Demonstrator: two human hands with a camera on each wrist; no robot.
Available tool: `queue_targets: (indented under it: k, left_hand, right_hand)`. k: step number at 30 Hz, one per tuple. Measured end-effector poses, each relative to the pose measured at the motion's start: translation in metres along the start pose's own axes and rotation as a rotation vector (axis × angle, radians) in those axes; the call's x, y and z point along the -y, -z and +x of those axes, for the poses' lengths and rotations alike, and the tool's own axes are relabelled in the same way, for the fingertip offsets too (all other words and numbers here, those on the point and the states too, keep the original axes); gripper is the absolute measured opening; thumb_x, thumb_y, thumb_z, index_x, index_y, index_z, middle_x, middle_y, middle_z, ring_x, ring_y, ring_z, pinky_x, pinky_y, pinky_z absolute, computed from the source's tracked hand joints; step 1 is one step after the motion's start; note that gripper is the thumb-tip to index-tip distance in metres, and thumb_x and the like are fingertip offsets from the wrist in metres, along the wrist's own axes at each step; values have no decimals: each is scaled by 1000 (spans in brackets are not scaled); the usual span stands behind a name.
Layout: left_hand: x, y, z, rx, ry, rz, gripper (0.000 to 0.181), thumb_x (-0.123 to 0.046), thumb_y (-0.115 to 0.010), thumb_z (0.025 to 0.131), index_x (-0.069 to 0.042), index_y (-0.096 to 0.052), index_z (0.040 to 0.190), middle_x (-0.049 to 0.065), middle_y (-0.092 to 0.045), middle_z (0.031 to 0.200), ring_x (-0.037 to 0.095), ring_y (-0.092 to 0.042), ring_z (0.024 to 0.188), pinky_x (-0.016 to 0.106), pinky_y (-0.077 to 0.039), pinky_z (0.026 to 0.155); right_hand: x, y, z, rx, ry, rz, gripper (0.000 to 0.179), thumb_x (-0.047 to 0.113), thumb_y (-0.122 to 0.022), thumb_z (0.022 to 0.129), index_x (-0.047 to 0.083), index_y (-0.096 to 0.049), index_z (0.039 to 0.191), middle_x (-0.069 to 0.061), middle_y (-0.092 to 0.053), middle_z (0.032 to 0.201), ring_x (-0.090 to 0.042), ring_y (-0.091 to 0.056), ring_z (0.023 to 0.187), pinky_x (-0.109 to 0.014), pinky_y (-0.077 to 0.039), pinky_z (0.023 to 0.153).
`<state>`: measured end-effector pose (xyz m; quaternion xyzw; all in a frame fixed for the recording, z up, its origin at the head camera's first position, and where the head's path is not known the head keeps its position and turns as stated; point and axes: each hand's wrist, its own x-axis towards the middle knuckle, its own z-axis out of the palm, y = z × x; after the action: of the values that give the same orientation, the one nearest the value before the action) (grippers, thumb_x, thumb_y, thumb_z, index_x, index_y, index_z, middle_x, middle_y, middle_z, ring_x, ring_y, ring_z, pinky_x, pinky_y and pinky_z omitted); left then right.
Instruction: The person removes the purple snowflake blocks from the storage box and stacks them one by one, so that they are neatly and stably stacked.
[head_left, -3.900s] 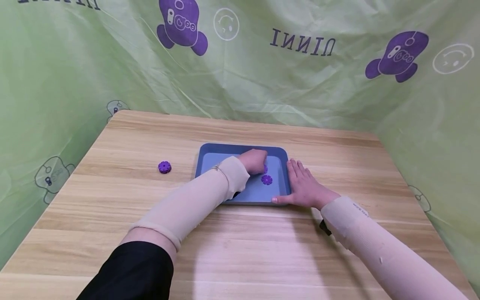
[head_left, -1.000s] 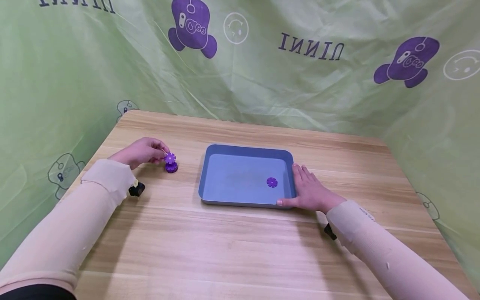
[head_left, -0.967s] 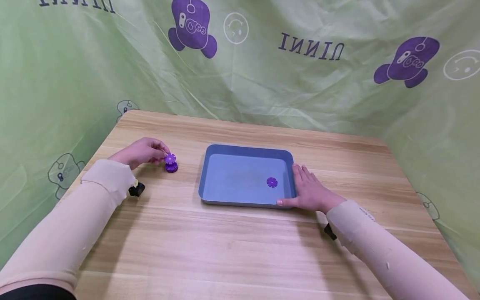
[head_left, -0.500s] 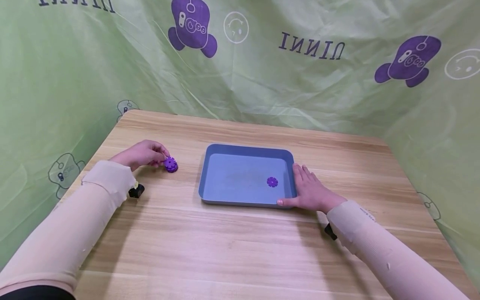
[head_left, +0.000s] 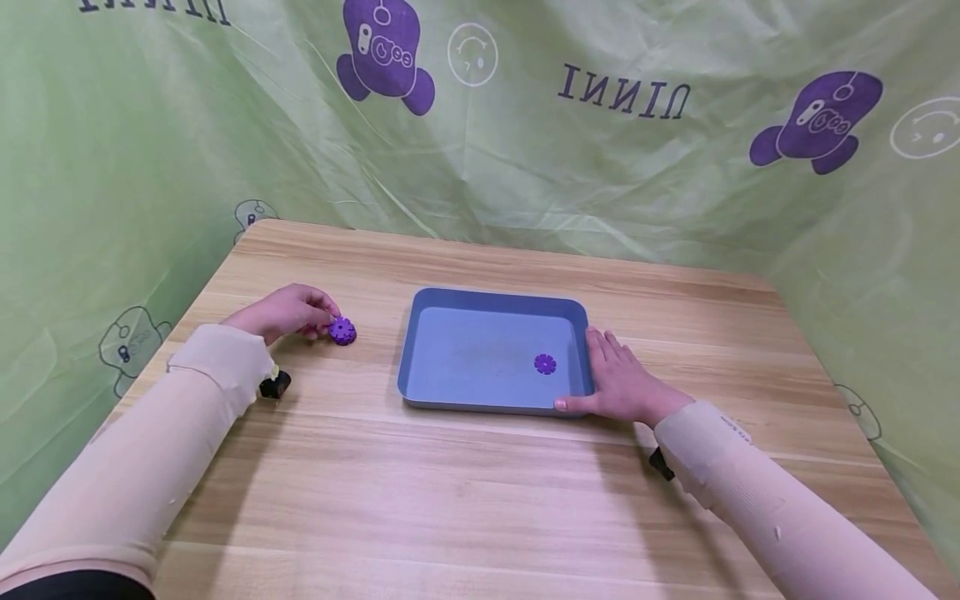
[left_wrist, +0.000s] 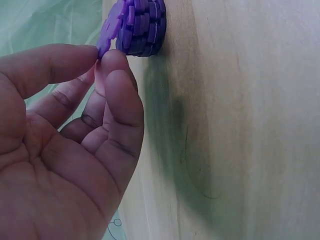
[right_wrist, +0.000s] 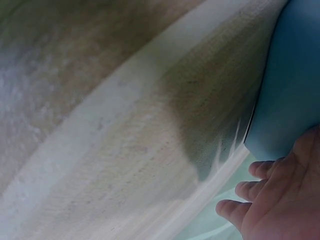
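My left hand [head_left: 291,312] pinches the edge of a purple notched plastic disc [left_wrist: 111,29] between thumb and forefinger. In the left wrist view this disc leans at an angle over the top of a small stack of purple discs [left_wrist: 146,26], which stands on the table left of the tray. A blue rectangular tray [head_left: 472,354] lies at the table's middle, with one purple flower-shaped disc [head_left: 545,364] flat near its right end. Against the tray's right side rests my right hand [head_left: 624,382], fingers straight along the wall and thumb at the front right corner.
The wood-grain table [head_left: 450,492] extends around the tray on all sides. A green printed curtain [head_left: 480,167] hangs behind the table and at both sides. Small black wrist devices [head_left: 275,384] show under both cuffs.
Earlier the left hand was inside the tray; it then came left to the stack with a disc. Over the last second it lowered that disc onto the stack. The right hand stayed at the tray.
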<state>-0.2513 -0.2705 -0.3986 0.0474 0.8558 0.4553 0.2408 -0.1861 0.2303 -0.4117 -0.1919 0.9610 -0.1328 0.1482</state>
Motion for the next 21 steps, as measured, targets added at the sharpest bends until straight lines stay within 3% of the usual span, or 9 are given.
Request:
queue_targets:
  k: [21]
  left_hand:
    - [-2, -4, -2, -3, 42, 21, 21, 3, -51, 103, 16, -54, 118, 10, -63, 92, 16, -59, 79, 27, -56, 70]
  right_hand:
    - [-4, 0, 1, 7, 0, 2, 130, 67, -72, 85, -17, -2, 155, -38, -5, 163, -56, -3, 150, -65, -7, 120]
